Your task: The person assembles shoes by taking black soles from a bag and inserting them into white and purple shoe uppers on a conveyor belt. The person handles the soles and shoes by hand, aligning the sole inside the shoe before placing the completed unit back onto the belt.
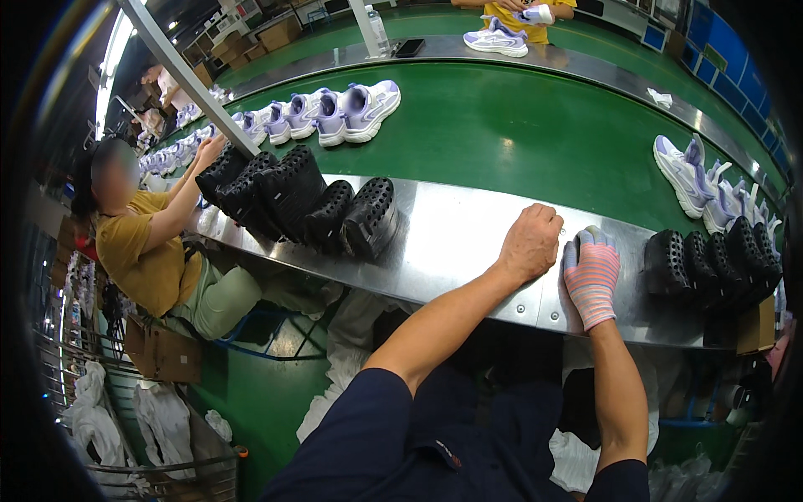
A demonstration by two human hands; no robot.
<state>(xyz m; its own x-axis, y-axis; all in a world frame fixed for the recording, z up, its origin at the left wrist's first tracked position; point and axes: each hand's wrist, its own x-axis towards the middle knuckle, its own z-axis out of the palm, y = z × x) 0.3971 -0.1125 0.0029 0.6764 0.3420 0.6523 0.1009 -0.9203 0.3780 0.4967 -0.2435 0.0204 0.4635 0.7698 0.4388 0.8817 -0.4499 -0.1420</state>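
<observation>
My bare left hand (529, 243) rests knuckles-up as a loose fist on the steel ledge (452, 243) along the green conveyor belt (502, 134). Beside it my right hand (590, 278), in a pink striped glove, lies on the same ledge with its fingers curled down. Neither hand shows anything in it. A row of black perforated shoe lasts (711, 263) stands on the ledge just right of my right hand. Another group of black lasts (293, 197) sits further left.
White and lilac sneakers (330, 113) line the belt at the left, more sneakers (703, 184) lie at the right. A co-worker in a yellow shirt (138, 251) sits at the left, reaching to the lasts. Another person (519, 17) handles a sneaker across the belt.
</observation>
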